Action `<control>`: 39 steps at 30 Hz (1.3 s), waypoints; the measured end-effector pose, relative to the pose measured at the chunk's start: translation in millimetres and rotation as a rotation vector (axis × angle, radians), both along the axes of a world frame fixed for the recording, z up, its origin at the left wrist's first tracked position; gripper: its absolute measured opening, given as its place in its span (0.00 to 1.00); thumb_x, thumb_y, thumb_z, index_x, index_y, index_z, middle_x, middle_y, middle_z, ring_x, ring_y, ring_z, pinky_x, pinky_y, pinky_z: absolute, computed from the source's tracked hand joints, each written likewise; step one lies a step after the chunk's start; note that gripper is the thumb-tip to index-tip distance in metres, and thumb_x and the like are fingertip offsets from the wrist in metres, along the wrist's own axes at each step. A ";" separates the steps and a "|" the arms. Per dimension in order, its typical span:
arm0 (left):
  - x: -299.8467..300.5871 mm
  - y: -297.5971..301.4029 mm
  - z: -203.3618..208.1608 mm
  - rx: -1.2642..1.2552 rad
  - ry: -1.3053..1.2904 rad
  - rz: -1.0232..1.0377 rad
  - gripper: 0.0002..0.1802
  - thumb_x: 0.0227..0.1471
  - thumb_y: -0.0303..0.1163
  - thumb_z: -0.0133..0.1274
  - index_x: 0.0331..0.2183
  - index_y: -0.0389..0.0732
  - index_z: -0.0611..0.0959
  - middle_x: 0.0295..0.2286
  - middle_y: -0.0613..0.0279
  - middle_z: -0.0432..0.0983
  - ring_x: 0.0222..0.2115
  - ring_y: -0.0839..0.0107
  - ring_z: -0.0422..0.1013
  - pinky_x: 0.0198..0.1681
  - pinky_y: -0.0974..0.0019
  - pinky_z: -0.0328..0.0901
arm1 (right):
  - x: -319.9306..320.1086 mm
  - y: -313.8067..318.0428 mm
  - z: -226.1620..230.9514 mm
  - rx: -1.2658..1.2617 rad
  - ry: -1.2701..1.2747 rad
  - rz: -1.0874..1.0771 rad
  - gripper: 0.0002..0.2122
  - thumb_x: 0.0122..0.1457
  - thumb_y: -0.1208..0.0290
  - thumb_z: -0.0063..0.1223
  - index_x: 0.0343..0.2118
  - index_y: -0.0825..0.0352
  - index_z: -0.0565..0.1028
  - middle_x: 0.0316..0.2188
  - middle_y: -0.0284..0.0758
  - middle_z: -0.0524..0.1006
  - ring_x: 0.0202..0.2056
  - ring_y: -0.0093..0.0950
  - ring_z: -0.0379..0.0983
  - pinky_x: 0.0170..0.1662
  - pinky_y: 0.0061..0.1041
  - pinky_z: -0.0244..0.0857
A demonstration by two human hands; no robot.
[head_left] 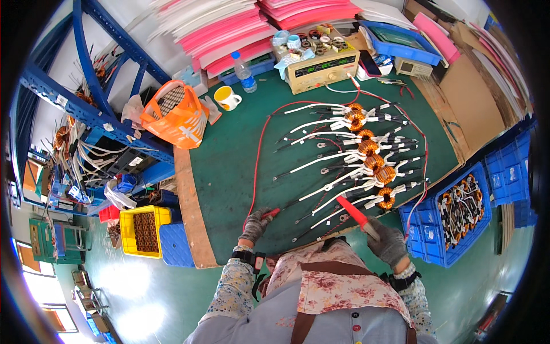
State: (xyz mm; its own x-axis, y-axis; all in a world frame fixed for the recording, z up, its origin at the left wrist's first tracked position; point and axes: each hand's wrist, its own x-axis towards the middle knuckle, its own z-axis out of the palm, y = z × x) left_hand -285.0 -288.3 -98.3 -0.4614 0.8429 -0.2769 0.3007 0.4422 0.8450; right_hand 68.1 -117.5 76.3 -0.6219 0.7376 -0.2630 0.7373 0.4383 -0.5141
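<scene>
My left hand (256,227), in a grey glove, is closed around the red end of a test lead (271,213) at the table's near edge. To the right, my gloved right hand (387,243) grips a long red tapered tool (352,210) with a pale part near the fingers; its exact kind is unclear. The tip reaches over the white-sleeved leads (327,188) of the nearer coils. Several copper-wound toroidal coils (375,161) lie in a column, their white and black leads spread to both sides.
A bench power supply (323,73) stands at the back, with a red wire (256,166) curving to my left hand. An orange bag (176,117), a mug (227,98) and a bottle (244,73) stand back left. A blue crate (421,235) of coils is at right.
</scene>
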 end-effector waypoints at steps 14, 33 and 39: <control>5.2 8.0 9.4 -0.072 0.028 -0.067 0.17 0.45 0.36 0.52 0.40 0.43 0.76 0.34 0.51 0.74 0.37 0.57 0.70 0.41 0.62 0.63 | -7.5 7.5 -31.0 0.024 -0.158 0.039 0.26 0.45 0.67 0.49 0.50 0.66 0.63 0.21 0.46 0.73 0.24 0.44 0.70 0.28 0.39 0.63; 5.0 4.3 10.0 -0.074 0.064 -0.095 0.18 0.44 0.36 0.53 0.40 0.43 0.76 0.35 0.50 0.74 0.39 0.55 0.69 0.43 0.61 0.63 | -8.2 5.4 -34.9 0.001 -0.153 0.004 0.24 0.48 0.65 0.47 0.52 0.59 0.62 0.21 0.45 0.73 0.25 0.44 0.71 0.30 0.40 0.63; 10.0 12.0 27.7 -0.216 -0.012 -0.039 0.18 0.44 0.36 0.53 0.40 0.43 0.76 0.34 0.51 0.74 0.37 0.57 0.70 0.41 0.62 0.63 | -6.2 4.7 -36.3 0.006 -0.137 -0.011 0.25 0.48 0.65 0.47 0.52 0.58 0.62 0.21 0.46 0.73 0.25 0.44 0.71 0.30 0.41 0.63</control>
State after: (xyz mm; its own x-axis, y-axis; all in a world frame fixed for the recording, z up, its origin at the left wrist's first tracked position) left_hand -275.0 -276.3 -70.5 -0.4253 0.7805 -0.4581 0.3112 0.6015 0.7358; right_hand 61.9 -112.8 40.0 -0.5723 0.7460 -0.3405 0.8052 0.4326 -0.4056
